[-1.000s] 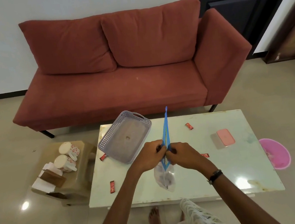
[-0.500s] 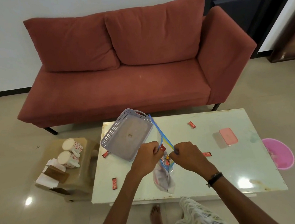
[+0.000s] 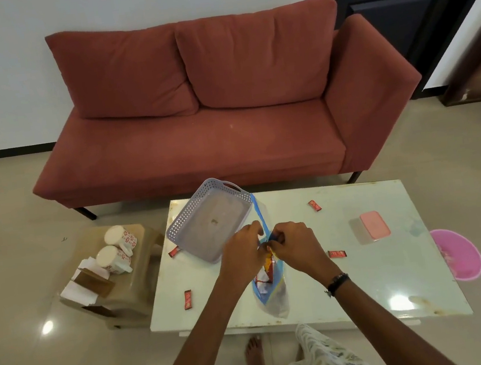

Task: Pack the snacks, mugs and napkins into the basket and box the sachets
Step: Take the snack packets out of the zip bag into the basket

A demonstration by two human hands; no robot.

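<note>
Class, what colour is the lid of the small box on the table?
Pink lid, clearest in the head view.

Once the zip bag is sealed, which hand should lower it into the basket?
Left hand, probably: the grey perforated plastic basket sits directly on its side, while the right hand would cross over.

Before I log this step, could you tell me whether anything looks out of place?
Four red sachets lie scattered loose on the white table, one at its left edge by the basket; none is in the pink-lidded box.
</note>
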